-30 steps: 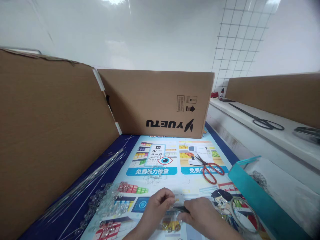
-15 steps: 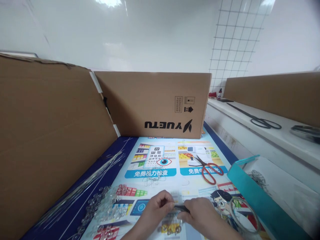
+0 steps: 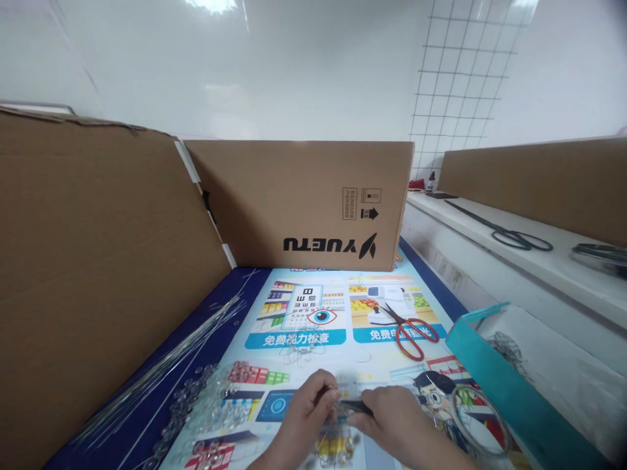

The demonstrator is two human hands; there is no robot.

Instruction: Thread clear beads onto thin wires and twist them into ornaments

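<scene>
My left hand [image 3: 313, 408] is pinched closed low in the middle of the head view. Whatever sits between its thumb and fingers is too small to make out. My right hand [image 3: 394, 414] wraps around a pair of pliers [image 3: 356, 406], of which only the dark, narrow jaws show; their tips point left and reach the left fingertips. Just below both hands lie some clear beads [image 3: 336, 452] on the printed table sheet. Beyond the left hand, a small cluster of clear beads and thin wire [image 3: 304, 347] rests on the sheet.
Red-handled scissors [image 3: 409, 331] lie at right, near a teal box [image 3: 509, 385] holding wire pieces. A wire coil [image 3: 480, 418] is beside my right forearm. Many loose clear beads [image 3: 215, 405] and long straight wires [image 3: 161, 372] spread at left. Cardboard panels [image 3: 304, 196] stand behind.
My left hand has shifted slightly right and turned a little at the pliers' tips. The right hand with the pliers has hardly moved.
</scene>
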